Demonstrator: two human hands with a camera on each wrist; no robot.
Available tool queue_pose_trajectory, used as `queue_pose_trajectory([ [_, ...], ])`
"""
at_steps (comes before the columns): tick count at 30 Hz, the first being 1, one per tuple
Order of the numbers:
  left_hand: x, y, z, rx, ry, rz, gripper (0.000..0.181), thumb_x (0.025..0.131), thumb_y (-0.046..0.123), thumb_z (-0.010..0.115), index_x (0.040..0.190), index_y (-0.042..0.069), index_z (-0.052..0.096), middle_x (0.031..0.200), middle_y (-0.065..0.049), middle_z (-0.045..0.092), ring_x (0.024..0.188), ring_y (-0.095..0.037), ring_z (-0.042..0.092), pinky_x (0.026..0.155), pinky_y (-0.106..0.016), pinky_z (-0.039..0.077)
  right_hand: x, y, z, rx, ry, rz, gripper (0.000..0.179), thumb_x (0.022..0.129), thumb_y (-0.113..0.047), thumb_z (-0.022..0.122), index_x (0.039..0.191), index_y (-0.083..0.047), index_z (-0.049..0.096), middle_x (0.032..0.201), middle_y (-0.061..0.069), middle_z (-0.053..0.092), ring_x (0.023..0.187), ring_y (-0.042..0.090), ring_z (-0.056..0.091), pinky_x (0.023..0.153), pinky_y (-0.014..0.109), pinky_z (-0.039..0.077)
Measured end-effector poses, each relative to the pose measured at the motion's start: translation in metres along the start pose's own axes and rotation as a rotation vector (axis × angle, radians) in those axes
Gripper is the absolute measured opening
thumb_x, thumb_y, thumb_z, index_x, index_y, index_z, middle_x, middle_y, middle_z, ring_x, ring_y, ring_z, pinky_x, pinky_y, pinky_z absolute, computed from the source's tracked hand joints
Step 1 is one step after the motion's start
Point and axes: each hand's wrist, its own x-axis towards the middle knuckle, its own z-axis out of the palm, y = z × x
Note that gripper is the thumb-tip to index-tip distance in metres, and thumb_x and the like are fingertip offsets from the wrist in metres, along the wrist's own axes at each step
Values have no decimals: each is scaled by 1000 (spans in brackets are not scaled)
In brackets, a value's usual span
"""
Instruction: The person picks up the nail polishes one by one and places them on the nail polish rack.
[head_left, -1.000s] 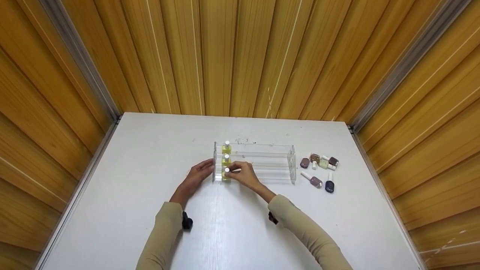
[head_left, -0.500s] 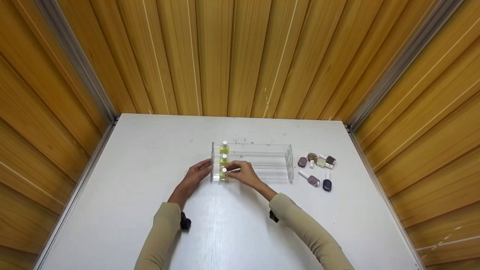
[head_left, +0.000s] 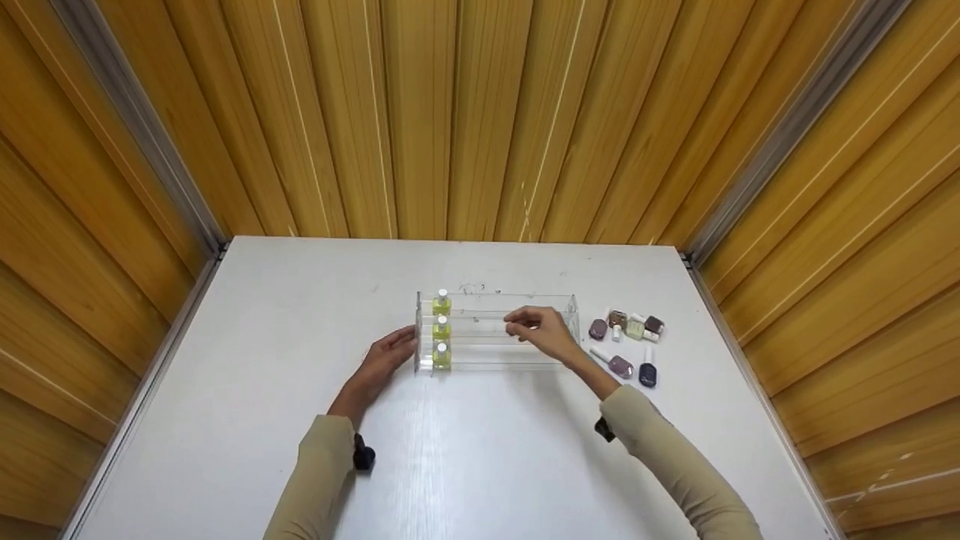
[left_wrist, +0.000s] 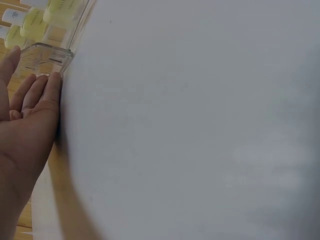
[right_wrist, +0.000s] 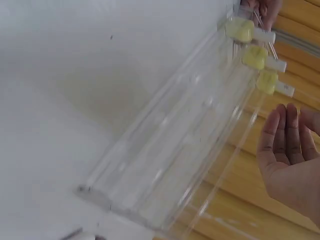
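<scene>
Yellow bottles (head_left: 441, 331) — three, white-capped, upright, on clear rack (right_wrist: 170, 132)

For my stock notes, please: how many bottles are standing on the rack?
3: front bottle, middle bottle, back bottle, all at the left end of the rack; none seems hidden.

A white table (head_left: 480, 465) lies beneath the right fingers (right_wrist: 269, 136), with dark marks (head_left: 474, 288) beyond and slightly left of them. Farther beyond stands a wood-patterned back wall (head_left: 420, 120); matching side walls (head_left: 847, 262) rise well to either side, and grey strips (head_left: 146, 124) run down both far corners.
</scene>
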Motion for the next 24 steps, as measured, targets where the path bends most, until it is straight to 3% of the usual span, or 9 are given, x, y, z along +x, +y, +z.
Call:
queue_pose_trajectory([
  [4,-1,-1,-3,-3,16,-11,54,102,23,65,152,7,48,157,-14,49,149,-28,42,125,-42,32,-10,0,-45,-44,86,19,20,97,4,64,110,20,67,100,36,71,86,35,75,71,30,64],
  [10,0,-1,-1,8,4,-3,53,103,22,63,152,8,48,157,-14,49,149,-28,42,126,-42,31,-37,17,-109,17,210,177,29,100,-6,65,118,16,67,104,28,74,81,2,71,73,19,61],
  [17,0,-4,0,-8,8,-13,53,102,21,65,151,9,50,155,-13,51,147,-27,45,125,-41,33,-72,47,-161,-27,278,304,32,102,-7,62,122,19,63,96,8,78,78,-3,70,73,21,62],
  [21,1,-4,0,-26,0,1,52,102,19,64,151,6,49,155,-15,50,148,-29,44,125,-41,32,-89,67,-176,-11,342,358,37,103,-12,62,125,17,62,98,8,79,80,-2,71,72,18,61],
  [24,0,-2,0,-15,0,16,52,103,18,63,151,5,49,155,-16,50,149,-29,42,125,-42,32,-99,82,-182,13,371,409,40,102,-13,62,128,19,58,93,-1,79,78,-3,71,70,16,60],
])
